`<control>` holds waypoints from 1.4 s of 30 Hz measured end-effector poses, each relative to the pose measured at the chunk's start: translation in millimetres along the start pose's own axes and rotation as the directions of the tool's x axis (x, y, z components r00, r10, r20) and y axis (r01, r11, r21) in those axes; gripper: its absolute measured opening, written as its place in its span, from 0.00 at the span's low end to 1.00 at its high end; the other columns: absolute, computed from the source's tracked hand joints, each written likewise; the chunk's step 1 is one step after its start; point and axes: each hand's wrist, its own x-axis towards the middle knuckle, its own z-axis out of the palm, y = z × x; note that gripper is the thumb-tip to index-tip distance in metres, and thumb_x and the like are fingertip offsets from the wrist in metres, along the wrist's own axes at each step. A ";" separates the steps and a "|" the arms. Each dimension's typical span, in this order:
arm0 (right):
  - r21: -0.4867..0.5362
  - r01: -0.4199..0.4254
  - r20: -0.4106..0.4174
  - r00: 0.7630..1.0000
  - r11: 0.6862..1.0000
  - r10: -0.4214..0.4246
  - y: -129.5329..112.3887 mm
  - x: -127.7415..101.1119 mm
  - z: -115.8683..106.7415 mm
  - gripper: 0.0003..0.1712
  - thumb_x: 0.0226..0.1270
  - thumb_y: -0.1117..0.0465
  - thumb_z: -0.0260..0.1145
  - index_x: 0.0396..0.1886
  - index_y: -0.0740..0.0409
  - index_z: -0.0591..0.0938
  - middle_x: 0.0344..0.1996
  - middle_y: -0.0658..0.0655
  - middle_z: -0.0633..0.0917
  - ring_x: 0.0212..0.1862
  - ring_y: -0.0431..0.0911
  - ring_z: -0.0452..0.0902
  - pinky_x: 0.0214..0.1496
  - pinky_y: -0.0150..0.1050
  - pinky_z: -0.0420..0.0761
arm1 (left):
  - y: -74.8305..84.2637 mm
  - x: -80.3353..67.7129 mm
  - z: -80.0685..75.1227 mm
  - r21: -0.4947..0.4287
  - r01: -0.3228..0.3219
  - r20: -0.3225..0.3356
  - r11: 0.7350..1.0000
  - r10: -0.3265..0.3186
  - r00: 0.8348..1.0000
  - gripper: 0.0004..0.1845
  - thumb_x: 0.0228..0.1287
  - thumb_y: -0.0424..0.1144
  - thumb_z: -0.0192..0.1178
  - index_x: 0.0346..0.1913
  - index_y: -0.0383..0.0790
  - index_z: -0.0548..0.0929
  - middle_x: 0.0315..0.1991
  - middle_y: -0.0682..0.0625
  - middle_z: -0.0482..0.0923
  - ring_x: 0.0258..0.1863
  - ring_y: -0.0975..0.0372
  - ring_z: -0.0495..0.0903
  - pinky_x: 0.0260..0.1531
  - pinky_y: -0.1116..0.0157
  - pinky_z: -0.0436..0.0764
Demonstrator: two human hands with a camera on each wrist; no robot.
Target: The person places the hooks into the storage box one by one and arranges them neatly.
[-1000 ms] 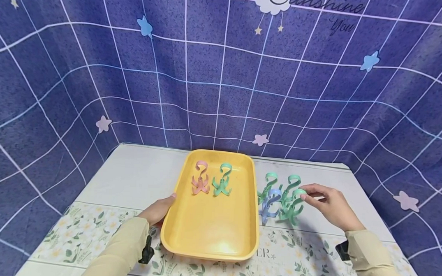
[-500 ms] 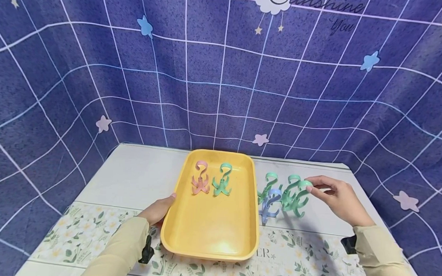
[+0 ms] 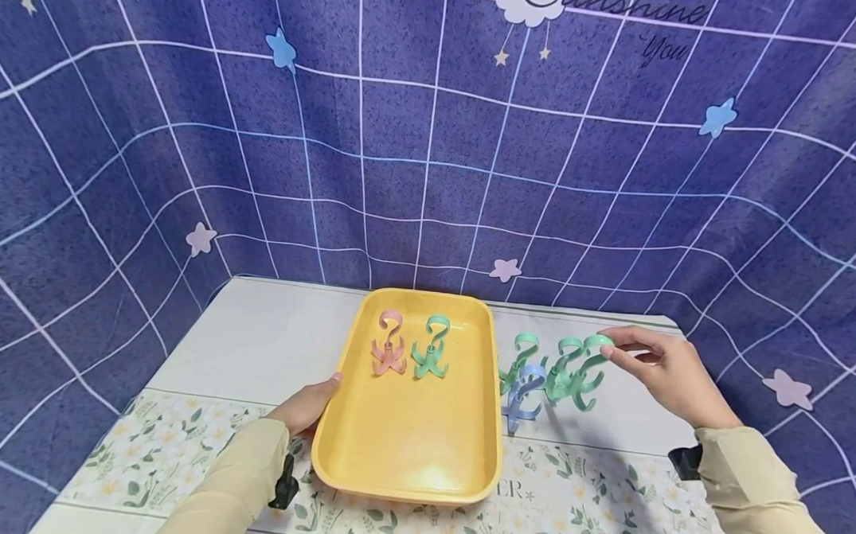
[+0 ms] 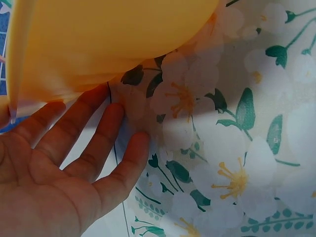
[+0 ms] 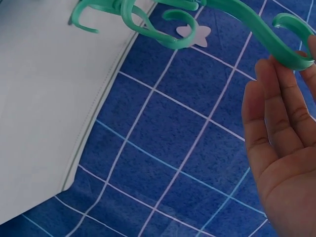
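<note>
My left hand (image 3: 303, 405) holds the left side of the yellow tray (image 3: 404, 475), thumb at the rim and fingers (image 4: 79, 121) under it. My right hand (image 3: 670, 371) pinches the curled top of a green claw hanger hook (image 3: 585, 379); in the right wrist view its green stem (image 5: 252, 22) slopes up from the fingertips. Close beside it are another green claw hook (image 3: 561, 367), a third green one (image 3: 521, 355) and a blue one (image 3: 522, 406). Inside the tray, toward its far end, lie a pink claw hook (image 3: 389, 353) and a green one (image 3: 431, 355), side by side.
A white and floral cloth (image 3: 274, 332) covers the table under the tray and hooks. A purple-blue grid curtain (image 3: 430, 211) with star prints hangs behind and at both sides. The loose hooks cluster right by the tray's right wall.
My right hand has moved up and to the right, drawing the pinched green hook away from the blue one. The left hand and tray have stayed in place.
</note>
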 end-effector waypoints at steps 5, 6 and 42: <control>-0.002 0.005 -0.001 1.000 1.000 -0.005 -5.1 3.2 -5.9 0.11 0.71 0.60 0.71 0.51 0.52 0.89 0.47 0.55 0.89 0.43 0.26 0.78 0.42 0.23 0.78 | -2.2 2.2 -0.6 0.009 0.009 0.002 1.000 -0.009 1.000 0.35 0.85 0.55 0.31 0.65 0.25 0.72 0.39 0.42 0.83 0.34 0.57 0.85 0.38 0.58 0.84; -0.005 0.008 -0.002 1.000 1.000 -0.008 -5.8 4.0 -6.6 0.11 0.71 0.60 0.70 0.51 0.52 0.89 0.47 0.55 0.89 0.43 0.25 0.78 0.42 0.23 0.78 | -2.7 2.9 -0.8 0.006 0.014 0.006 1.000 -0.014 1.000 0.35 0.85 0.55 0.31 0.66 0.25 0.71 0.40 0.42 0.83 0.35 0.57 0.85 0.38 0.58 0.84; 0.009 0.044 0.013 0.999 0.999 -0.044 -39.5 34.2 -14.9 0.13 0.75 0.57 0.67 0.55 0.51 0.87 0.42 0.51 0.90 0.41 0.32 0.82 0.44 0.24 0.78 | 2.6 -1.7 -0.9 0.014 0.001 0.008 1.000 -0.001 1.000 0.33 0.86 0.53 0.31 0.64 0.24 0.72 0.40 0.42 0.84 0.37 0.56 0.86 0.41 0.56 0.84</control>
